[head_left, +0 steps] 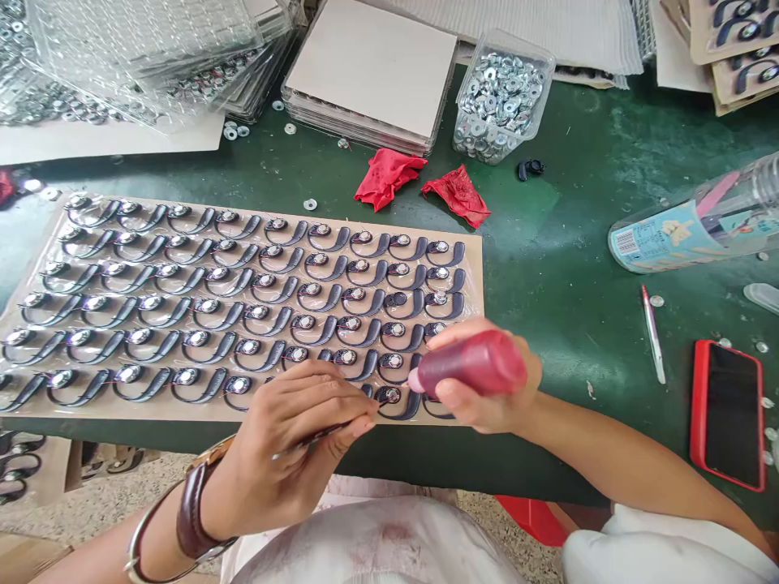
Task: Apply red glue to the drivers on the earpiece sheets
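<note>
My left hand [304,430] is closed around a thin stick-like tool [316,434], its tip beside a part in the front row. My right hand [487,405] grips a red squeeze bottle [471,365], tilted so its pink nozzle points left, just above that same part. The part is a black ear-hook earphone shell [398,401] with a round silver disc in it. Rows of similar shells lie on a tan card sheet [478,276] under the hands. One shell [397,300] shows a dark centre. My hands hide some front shells.
A clear box of metal washers [502,97] stands beyond the sheet, near two crumpled red pieces [389,177]. Stacked trays [371,65] sit at the back. On the right are a plastic jar [687,223], a pen [653,337] and a red-cased phone [727,414].
</note>
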### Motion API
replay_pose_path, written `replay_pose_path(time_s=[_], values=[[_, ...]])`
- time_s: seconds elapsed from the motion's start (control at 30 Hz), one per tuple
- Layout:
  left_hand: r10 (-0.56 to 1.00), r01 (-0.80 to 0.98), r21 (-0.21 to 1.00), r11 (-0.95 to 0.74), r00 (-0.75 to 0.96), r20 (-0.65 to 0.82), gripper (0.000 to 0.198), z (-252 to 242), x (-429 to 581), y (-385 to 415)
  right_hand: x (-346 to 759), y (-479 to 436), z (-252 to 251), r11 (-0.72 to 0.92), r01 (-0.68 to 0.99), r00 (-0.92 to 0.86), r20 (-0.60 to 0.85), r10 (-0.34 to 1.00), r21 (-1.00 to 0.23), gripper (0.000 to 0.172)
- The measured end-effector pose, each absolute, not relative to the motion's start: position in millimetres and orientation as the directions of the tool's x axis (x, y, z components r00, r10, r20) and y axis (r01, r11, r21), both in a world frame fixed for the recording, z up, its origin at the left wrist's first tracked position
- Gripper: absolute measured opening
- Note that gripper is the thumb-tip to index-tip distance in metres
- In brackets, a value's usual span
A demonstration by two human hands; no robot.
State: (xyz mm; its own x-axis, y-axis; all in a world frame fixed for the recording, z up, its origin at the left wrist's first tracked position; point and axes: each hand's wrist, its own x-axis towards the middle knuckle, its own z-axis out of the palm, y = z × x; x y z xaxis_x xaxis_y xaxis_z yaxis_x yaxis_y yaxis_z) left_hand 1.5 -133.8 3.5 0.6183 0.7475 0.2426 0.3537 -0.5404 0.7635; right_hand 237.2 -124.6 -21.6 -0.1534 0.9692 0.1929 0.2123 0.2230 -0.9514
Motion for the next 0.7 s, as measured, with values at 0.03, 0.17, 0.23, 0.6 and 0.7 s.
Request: replay_pose_path(time_s=[0.03,0.17,0.23,0.6,0.7], values=[[0.729,0.34,0.746,-0.572,0.627,0.274,0.016,4,2,-134,239,-121,-20,0.193,0.177,-0.149,0.168,0.974,-0.965,0.026],[0.599,0.376,0.511,-0.773,0.699,0.391,0.016,0,2,-136,238,-106,-24,0.163,0.153,-0.134,0.143,0.981,-0.975,0.017],[0.551,0.398,0.403,-0.825,0.726,0.412,0.017,-4,2,-136,235,-103,-30,0.192,0.175,-0.106,0.175,0.979,-0.966,0.016],[0.524,0.393,0.366,-0.844,0.753,0.399,0.019,-7,5,-137,230,-104,-39,0.263,0.245,-0.181,0.223,0.958,-0.933,0.02],[0.524,0.387,0.379,-0.841,0.758,0.388,0.021,-9,4,-139,229,-103,-39,0.299,0.257,-0.193,0.254,0.948,-0.919,0.021]])
